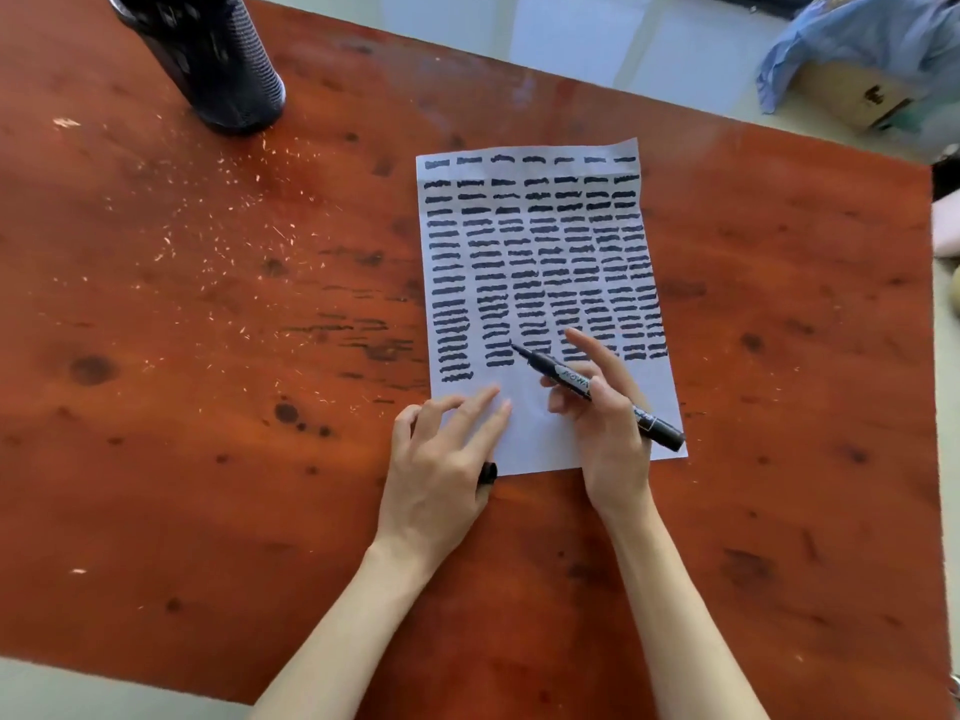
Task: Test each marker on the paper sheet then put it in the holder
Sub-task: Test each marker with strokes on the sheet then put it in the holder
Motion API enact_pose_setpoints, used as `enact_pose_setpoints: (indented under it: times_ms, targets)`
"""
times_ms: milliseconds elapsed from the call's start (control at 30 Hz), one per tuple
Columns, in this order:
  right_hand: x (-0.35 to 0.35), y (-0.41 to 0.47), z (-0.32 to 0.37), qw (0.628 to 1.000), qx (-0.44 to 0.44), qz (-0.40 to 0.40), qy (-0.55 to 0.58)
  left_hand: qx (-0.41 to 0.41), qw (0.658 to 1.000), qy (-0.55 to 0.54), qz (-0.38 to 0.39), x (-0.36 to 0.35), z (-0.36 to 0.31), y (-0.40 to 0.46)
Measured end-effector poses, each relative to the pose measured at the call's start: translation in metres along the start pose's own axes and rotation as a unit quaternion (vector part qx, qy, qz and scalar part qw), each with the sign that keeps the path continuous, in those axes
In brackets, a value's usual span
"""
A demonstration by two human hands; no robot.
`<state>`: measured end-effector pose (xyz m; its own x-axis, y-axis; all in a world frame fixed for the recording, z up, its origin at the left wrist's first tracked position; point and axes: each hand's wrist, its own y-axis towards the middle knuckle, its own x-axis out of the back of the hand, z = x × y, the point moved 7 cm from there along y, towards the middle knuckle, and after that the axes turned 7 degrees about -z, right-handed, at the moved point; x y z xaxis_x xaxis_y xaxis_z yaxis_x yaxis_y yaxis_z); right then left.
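A white paper sheet [540, 423] lies on the red-brown table, covered with rows of several black test strokes. My right hand [602, 423] grips an uncapped black marker [576, 384], its tip at the lower end of the third column of strokes. My left hand [441, 459] presses the sheet's lower left corner with straight fingers, and a black cap [487, 472] shows beneath its palm side. The black mesh holder [218, 59] stands at the table's far left corner.
The wooden table [208, 356] carries black ink marks and pale scratches left of the sheet. Beyond the far right edge, a blue cloth [872, 39] drapes over a cardboard box [852, 101] on the floor.
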<state>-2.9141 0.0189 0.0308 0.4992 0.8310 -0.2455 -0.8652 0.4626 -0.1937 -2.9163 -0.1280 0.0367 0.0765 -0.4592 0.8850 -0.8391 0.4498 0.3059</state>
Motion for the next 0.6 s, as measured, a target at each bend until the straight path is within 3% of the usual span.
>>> enact_pose_setpoints:
  times_ms: [233,600]
  targets:
    - [-0.018,0.007,0.012,0.99,0.083,0.033,-0.11,0.015,1.0,-0.009,0.002,0.003,0.0,0.004]
    - [-0.021,0.011,0.004,0.937,0.194,-0.045,-0.286,0.025,0.999,-0.026,0.004,0.003,0.001,0.006]
